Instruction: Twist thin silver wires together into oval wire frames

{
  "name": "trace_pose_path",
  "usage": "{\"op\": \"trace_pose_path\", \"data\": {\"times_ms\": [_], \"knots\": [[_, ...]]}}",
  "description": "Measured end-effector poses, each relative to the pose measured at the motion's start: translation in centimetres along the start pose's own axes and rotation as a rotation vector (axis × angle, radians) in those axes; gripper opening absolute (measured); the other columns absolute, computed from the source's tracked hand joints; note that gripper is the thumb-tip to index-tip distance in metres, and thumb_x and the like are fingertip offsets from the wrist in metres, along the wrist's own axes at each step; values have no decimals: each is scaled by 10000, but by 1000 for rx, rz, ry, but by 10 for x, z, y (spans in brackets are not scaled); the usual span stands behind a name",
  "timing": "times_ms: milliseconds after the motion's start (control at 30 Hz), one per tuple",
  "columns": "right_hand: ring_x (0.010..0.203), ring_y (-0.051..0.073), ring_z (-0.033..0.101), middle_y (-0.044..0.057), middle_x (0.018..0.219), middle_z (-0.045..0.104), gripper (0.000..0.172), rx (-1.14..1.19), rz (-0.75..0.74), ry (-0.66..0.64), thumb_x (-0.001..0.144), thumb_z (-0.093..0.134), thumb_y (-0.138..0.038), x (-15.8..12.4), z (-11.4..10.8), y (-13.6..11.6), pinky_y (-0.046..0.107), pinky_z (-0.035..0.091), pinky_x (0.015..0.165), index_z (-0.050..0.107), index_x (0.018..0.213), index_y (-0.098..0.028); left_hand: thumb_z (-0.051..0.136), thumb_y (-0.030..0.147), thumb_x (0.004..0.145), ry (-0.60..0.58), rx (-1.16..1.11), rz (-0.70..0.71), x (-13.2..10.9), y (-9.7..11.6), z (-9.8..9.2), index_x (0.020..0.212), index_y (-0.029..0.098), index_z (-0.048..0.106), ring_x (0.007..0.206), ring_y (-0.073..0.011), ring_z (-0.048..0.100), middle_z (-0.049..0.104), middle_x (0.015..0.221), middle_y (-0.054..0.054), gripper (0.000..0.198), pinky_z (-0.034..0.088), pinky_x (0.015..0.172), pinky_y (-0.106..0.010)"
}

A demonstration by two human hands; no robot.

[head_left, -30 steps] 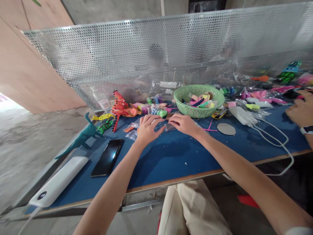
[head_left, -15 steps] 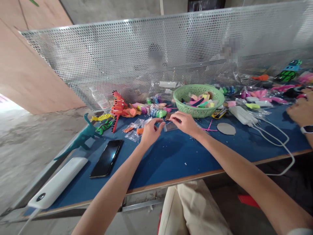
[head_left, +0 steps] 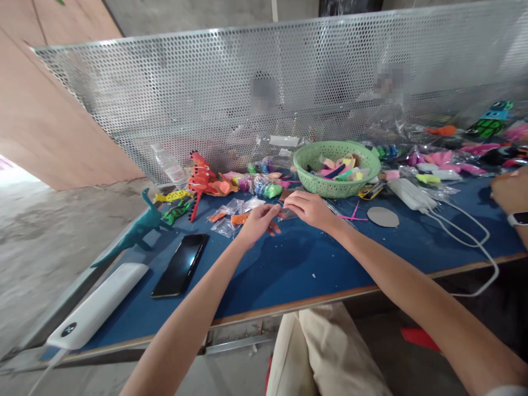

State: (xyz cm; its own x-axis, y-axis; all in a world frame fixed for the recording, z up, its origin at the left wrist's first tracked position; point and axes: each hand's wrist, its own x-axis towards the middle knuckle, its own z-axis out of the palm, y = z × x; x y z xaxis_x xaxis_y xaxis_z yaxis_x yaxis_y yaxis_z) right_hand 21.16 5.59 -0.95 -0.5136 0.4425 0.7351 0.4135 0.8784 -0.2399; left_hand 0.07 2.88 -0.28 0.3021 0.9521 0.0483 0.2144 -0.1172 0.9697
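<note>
My left hand (head_left: 259, 221) and my right hand (head_left: 310, 209) meet over the blue table (head_left: 289, 264), both pinching a small clear plastic bag (head_left: 285, 213) between them. The bag is held just above the tabletop; what is in it is too small to make out. More small clear bags (head_left: 231, 215) with orange pieces lie just left of my left hand. A green basket (head_left: 336, 168) of coloured pieces stands right behind my right hand.
An orange toy dinosaur (head_left: 202, 179), a teal dinosaur (head_left: 138, 230), a black phone (head_left: 180, 264) and a white power bank (head_left: 97, 312) sit at the left. A grey disc (head_left: 383, 216), a white charger with cable (head_left: 412, 193) and another person's hand (head_left: 509, 192) are at the right. A perforated metal screen (head_left: 264, 93) closes the back.
My left hand lifted off the table, curled into a pinch and came to the bag's left end; my right hand shifted slightly, still on the bag. The other person's hand drew back a little.
</note>
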Motion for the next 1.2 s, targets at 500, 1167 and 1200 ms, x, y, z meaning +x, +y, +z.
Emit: {"op": "trace_pose_path", "data": {"times_ms": [500,1167,1200], "knots": [[871,192,627,69,968,694,216,126,72,40,1022,476,-320,0,-1,-5,337,500,815,669,1002,-224,583,498,932,155,314,322,-2,-6,0,931,194,627,528,-116,638,702,775,-18,308,513,525,-240],[824,178,644,60,942,698,171,14,98,128,1004,545,-338,0,8,-4,307,499,765,665,1007,-216,576,503,930,285,63,275,0,-13,22,874,186,553,432,-68,526,582,731,27,323,395,433,-207],[833,183,648,64,944,699,175,-8,88,129,1005,541,-342,-1,8,-3,312,504,770,664,1007,-217,582,501,927,274,27,258,0,-12,23,868,184,550,428,-65,524,573,724,31,324,386,424,-204]]}}
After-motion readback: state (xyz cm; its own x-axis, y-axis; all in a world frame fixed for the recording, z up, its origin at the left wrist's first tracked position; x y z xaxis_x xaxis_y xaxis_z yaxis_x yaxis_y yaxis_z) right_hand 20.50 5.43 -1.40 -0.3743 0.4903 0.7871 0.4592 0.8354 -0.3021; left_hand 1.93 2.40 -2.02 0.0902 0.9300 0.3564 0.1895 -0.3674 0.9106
